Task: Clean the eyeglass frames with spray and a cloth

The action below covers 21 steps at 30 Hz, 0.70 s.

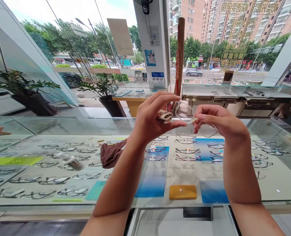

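Observation:
A pair of eyeglasses with a thin, clear-looking frame (176, 109) is held up over the glass counter. My right hand (220, 119) pinches it with thumb and fingers near the middle and one side. Opposite, my left hand (149, 118) has its thumb and forefinger spread apart around the other lens. A crumpled beige and brown cloth (165, 116) is tucked into the left palm, held by the curled fingers. Whether the left fingertips touch the frame, I cannot tell.
On the glass display counter (125, 204) are a dark brown cloth (111, 154), a white bottle (71, 161) and a mustard-yellow case (183, 192). Rows of eyeglasses (188, 157) lie inside. A blurred dark object (198, 212) sits at the near edge. Potted plants (108, 95) stand beyond.

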Each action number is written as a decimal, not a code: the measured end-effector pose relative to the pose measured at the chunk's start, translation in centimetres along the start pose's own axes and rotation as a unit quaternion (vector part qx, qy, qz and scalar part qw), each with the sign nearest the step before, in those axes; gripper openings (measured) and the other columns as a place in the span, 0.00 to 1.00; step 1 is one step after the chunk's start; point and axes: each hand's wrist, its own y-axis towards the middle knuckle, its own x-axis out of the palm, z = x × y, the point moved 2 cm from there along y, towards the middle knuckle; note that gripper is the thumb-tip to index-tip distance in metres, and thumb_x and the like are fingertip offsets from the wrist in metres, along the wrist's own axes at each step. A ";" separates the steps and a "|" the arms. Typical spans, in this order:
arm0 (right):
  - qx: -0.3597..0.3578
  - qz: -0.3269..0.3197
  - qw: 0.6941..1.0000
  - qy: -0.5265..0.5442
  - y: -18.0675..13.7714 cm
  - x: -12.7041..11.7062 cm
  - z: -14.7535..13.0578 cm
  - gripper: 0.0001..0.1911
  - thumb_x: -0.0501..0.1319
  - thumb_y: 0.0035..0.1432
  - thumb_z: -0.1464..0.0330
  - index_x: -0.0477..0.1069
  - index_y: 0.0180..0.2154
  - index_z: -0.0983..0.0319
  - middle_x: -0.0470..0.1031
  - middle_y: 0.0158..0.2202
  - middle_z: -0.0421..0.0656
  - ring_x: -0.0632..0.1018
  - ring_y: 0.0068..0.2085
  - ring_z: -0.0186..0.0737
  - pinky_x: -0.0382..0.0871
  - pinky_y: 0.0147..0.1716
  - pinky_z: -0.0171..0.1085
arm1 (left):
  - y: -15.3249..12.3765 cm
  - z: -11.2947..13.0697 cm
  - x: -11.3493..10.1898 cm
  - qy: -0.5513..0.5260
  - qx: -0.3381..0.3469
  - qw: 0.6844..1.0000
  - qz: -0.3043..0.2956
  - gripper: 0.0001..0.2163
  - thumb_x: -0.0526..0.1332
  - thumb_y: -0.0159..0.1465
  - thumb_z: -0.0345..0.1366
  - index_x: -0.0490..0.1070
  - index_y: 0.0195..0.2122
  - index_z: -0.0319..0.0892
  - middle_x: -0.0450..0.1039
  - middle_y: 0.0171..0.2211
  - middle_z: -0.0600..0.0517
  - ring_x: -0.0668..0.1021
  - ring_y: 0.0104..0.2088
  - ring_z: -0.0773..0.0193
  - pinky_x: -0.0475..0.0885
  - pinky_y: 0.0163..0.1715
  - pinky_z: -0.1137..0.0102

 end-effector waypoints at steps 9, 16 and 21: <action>-0.042 0.026 0.996 -0.075 -0.6 0.6 -1.1 0.18 0.70 0.62 0.52 0.75 0.32 0.59 0.80 0.30 0.40 0.78 0.34 0.37 0.74 0.40 0.40 | -0.2 0.1 0.5 0.074 0.096 0.992 -0.016 0.23 0.81 0.49 0.50 0.81 0.42 0.47 0.81 0.46 0.46 0.80 0.49 0.54 0.77 0.52 0.61; -0.090 0.125 0.970 -0.188 -1.5 0.9 -1.8 0.16 0.67 0.66 0.53 0.76 0.36 0.59 0.79 0.35 0.41 0.77 0.38 0.37 0.72 0.44 0.40 | -0.4 -0.2 0.4 0.071 0.079 0.994 0.038 0.25 0.82 0.46 0.51 0.80 0.40 0.47 0.79 0.44 0.46 0.79 0.48 0.53 0.78 0.48 0.61; -0.161 0.186 0.932 -0.265 -2.0 1.0 -2.2 0.18 0.73 0.59 0.55 0.76 0.46 0.56 0.79 0.46 0.42 0.79 0.50 0.43 0.73 0.56 0.45 | -0.3 -0.9 0.0 0.130 0.184 0.971 0.081 0.27 0.80 0.49 0.54 0.77 0.44 0.47 0.77 0.42 0.49 0.78 0.42 0.58 0.77 0.39 0.65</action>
